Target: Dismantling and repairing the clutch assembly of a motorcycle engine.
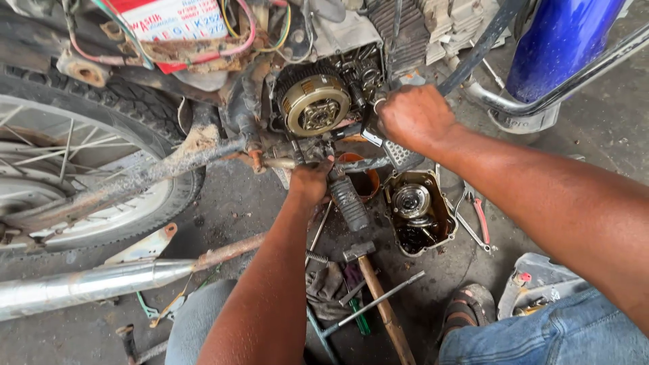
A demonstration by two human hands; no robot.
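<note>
Clutch (316, 106) exposed on engine; right hand (414, 116) fisted around tool by it, left hand (310, 181) gripping footpeg (349, 201) bar below.

Two hands are seen, the left hand (309, 181) and the right hand (414, 116). One spoked wheel (74, 155), one exposed clutch (315, 105), one chrome exhaust pipe (88, 284), one removed engine cover (418, 211), one hammer (378, 297), one pair of pliers (475, 217) and one sandalled foot (468, 305) are counted.
</note>
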